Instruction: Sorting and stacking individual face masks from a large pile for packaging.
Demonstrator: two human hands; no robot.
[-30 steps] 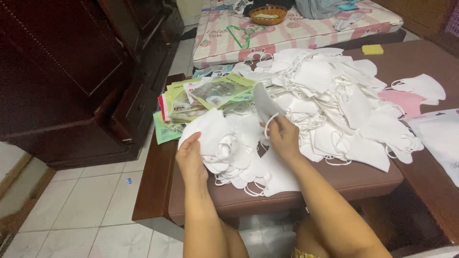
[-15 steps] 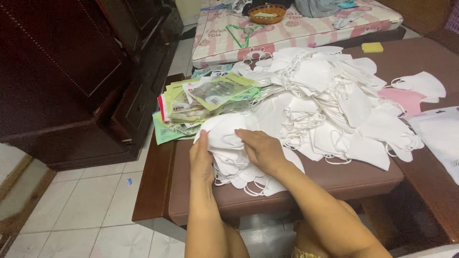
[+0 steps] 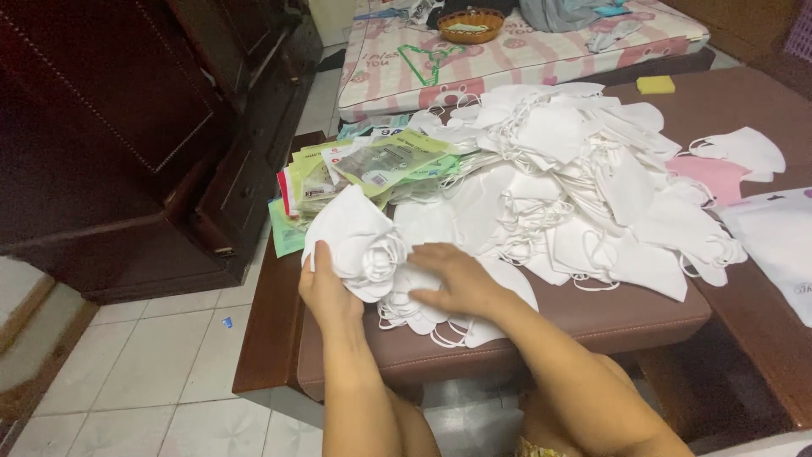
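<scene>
**Hands gathering a bundle of white masks at the desk's near edge**

Your left hand's fingers are curling around the side of a bundle of white masks, clasping it so that it is standing up off the cushion. Your right hand is lying flat, fingers spread and not gripping, pressing down on a small flat stack of masks just beside that bundle. Both hands are working at the near left corner of the brown padded desk.

Moving outward, the big loose heap of white masks is spreading across the middle of the desk, ear loops tangling everywhere, and it looks unsorted. A pink mask is lying at its right edge. Behind your left hand, a pile of printed packets, mostly green, is sitting at the desk's far left corner.

Judging by how things lie, only the one bundle and the small stack under your palm are gathered; most of the masks remain in the heap, so the work seems to be at an early stage.

Beyond the desk, a mattress is carrying a woven basket, and a dark wooden cabinet is standing to your left.
</scene>
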